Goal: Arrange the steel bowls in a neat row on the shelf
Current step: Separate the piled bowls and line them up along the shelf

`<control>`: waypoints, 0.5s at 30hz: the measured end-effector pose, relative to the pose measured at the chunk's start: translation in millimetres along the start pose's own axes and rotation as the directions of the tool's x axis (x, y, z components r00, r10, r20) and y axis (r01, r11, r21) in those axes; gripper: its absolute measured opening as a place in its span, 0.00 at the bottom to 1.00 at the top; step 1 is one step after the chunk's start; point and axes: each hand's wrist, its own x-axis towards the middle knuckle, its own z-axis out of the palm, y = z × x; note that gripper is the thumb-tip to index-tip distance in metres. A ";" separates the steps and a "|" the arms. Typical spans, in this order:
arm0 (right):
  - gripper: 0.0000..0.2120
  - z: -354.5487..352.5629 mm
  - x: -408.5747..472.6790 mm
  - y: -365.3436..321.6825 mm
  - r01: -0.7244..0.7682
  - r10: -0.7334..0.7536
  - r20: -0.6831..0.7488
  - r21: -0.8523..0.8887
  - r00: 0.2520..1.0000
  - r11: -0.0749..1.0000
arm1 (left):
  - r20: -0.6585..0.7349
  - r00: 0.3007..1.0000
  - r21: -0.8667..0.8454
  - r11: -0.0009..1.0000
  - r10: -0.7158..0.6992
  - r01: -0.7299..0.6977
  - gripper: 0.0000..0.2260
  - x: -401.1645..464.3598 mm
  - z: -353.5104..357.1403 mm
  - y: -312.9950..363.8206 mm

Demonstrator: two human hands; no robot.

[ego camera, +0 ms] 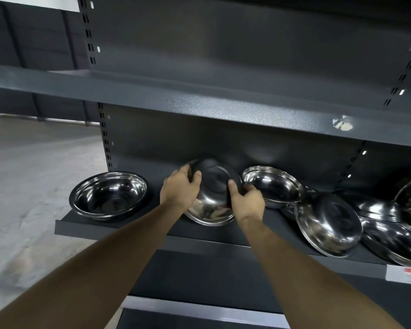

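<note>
Both hands hold one steel bowl (pixel 212 200) tilted steeply over the middle of the dark lower shelf (pixel 86 227), its hollow facing me. My left hand (pixel 179 188) grips its left rim with the thumb inside; my right hand (pixel 248 201) grips its right rim the same way. A stack of bowls (pixel 108 195) sits upright at the shelf's left end. Another upright bowl (pixel 274 186) stands just right of my right hand. Further right, a bowl (pixel 328 224) lies tipped on its side among several others piled untidily (pixel 394 231).
An upper shelf (pixel 199 103) overhangs the bowls, limiting headroom. A price label (pixel 405 276) is on the lower shelf's front edge at right. Bare concrete floor (pixel 33 174) lies to the left of the rack, with more dark shelving (pixel 33 43) beyond.
</note>
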 end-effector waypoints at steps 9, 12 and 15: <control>0.20 10.3 -8.8 -49.1 -0.006 0.098 -0.188 0.436 0.977 0.900 | -0.183 0.983 -0.392 0.917 0.004 -0.077 0.23 6.3 -29.3 -6.4; 0.21 15.5 -11.2 -55.2 -0.041 0.169 -0.211 0.504 0.963 0.863 | -0.189 0.977 -0.546 0.837 -0.097 -0.023 0.25 11.4 -32.5 -8.1; 0.32 19.7 -13.8 -54.3 -0.135 0.213 -0.101 0.501 0.972 0.855 | -0.171 0.963 -0.602 0.796 -0.210 0.067 0.28 17.4 -36.1 -10.4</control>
